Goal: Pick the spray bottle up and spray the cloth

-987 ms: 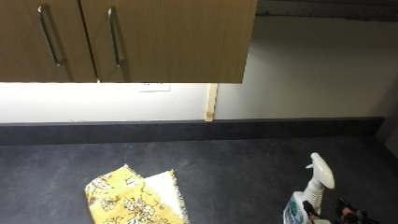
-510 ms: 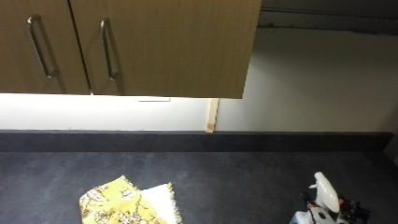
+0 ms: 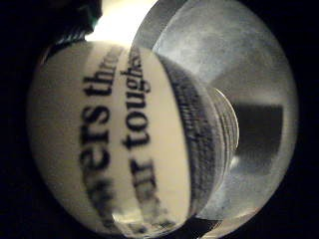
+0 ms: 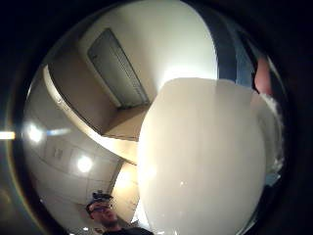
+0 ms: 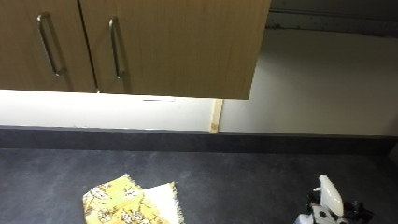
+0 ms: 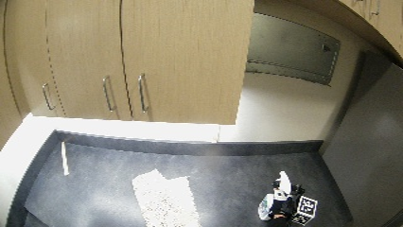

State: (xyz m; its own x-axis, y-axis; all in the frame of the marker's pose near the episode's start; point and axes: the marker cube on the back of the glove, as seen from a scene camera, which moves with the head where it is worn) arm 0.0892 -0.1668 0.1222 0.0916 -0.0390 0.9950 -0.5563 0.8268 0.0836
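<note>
Fingers of the black-gloved right hand [image 6: 281,203] could not be made out, so their grip was unclear. That hand was against the white plastic spray bottle [image 5: 330,200], upright on the dark grey surface [image 5: 236,182], well apart from the yellow floral cloth [image 5: 127,207].

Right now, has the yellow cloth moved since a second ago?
No. The camera shifted, but the cloth lies at the same spot on the counter, left of and below the wooden strip.
</note>
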